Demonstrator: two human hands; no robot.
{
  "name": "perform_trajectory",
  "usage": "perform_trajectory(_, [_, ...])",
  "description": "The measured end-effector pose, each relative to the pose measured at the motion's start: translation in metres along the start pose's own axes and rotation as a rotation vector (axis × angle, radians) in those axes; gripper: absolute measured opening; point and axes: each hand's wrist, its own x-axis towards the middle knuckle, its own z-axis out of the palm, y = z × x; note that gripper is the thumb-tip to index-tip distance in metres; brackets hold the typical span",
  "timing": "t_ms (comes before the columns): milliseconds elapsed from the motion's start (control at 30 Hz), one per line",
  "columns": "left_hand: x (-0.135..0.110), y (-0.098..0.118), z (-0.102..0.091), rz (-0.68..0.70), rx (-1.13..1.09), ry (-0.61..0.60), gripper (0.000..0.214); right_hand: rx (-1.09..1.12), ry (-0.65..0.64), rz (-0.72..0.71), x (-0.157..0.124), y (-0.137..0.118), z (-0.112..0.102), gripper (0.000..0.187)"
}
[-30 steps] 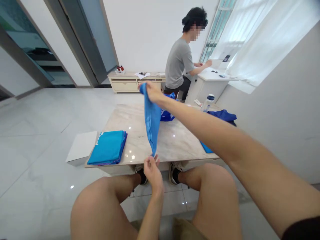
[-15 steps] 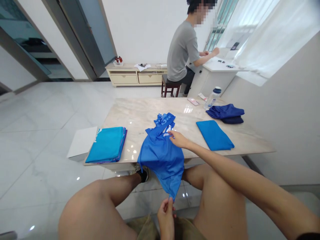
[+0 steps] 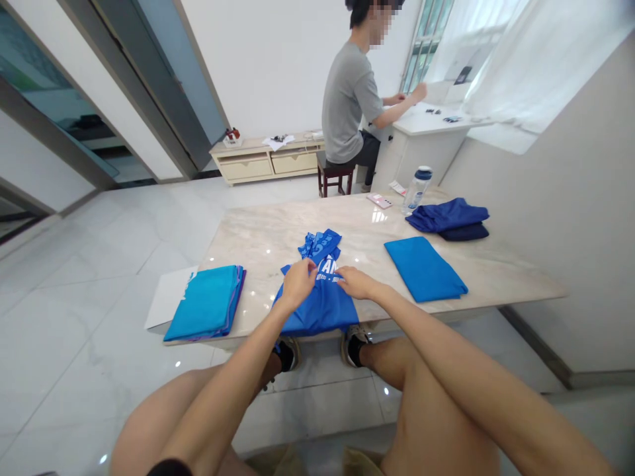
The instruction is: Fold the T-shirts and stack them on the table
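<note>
Marble tabletop point(image 3: 258, 244) bears, at lower centre of the frame, a blue printed garment point(image 3: 320, 307) running lengthwise toward the far edge, between the left hand point(image 3: 297, 284) and right hand point(image 3: 358, 283), equally near, fingers pressed together on it, any pinch hidden

You wear a short black sleeve point(image 3: 169, 468), khaki shorts point(image 3: 364, 463), black socks point(image 3: 286, 355) and grey-and-white sneakers point(image 3: 353, 337); your arms point(image 3: 223, 396) and legs point(image 3: 436, 410) are bare.

White capitals point(image 3: 327, 266), seemingly "AN", on the blue shirt point(image 3: 322, 311); the rest is hidden or too small.
</note>
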Motion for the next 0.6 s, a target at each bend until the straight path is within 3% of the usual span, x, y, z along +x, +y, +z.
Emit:
perform_trajectory(67, [0.045,0.008,0.012,-0.006,0.136,-0.008,0.027,0.026,0.02,0.005,-0.007,0.003,-0.006,0.046])
perform_trajectory(133, [0.074,0.011,0.029,-0.031,0.243,-0.03,0.039,0.046,0.035,0.011,-0.014,0.005,-0.008,0.048])
perform_trajectory(233, [0.093,0.006,0.05,-0.068,0.322,-0.06,0.047,0.053,0.044,0.007,-0.023,0.0,-0.004,0.05])
perform_trajectory(333, [0.099,-0.005,0.055,-0.083,0.323,-0.08,0.029,0.019,0.019,-0.055,-0.023,-0.014,0.009,0.048])
perform_trajectory(433, [0.098,-0.023,0.04,-0.11,0.303,-0.065,0.026,-0.025,-0.027,-0.147,-0.015,-0.031,0.025,0.046])
perform_trajectory(600, [0.073,-0.08,-0.013,-0.26,0.342,-0.032,0.025,-0.059,-0.204,-0.184,0.002,-0.05,0.043,0.049])
